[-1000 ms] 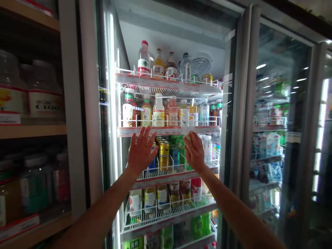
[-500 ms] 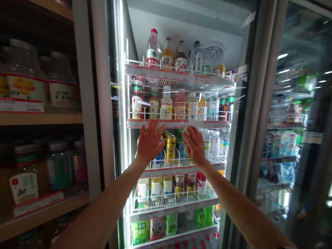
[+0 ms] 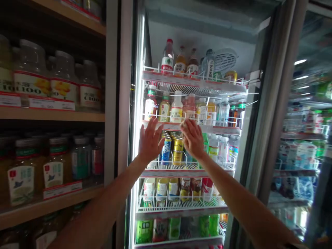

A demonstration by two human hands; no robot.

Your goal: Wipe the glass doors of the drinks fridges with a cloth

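Observation:
My left hand (image 3: 151, 141) is raised with fingers spread in front of a lit drinks fridge, and nothing is in it. Just right of it in view are a blue can (image 3: 166, 150) and a gold can (image 3: 177, 151). My right hand (image 3: 193, 138) has its fingers bent together over a small pale wad (image 3: 183, 125), mostly hidden by the fingers. That hand overlaps the shelf edge (image 3: 218, 130) below the juice bottles. Reflections suggest a glass door (image 3: 252, 100) between the hands and the drinks; contact with it I cannot tell.
Wooden shelves (image 3: 52, 115) with bottled drinks stand close on the left. A metal upright (image 3: 126, 86) separates them from the fridge. Another glass-fronted fridge (image 3: 298, 145) with bottles is on the right. A bright light strip (image 3: 139, 86) runs up the fridge's left side.
The view has turned left, so the fridge sits further right and more wooden shelving shows. Against the shelves, both hands have shifted left and the right hand slightly up.

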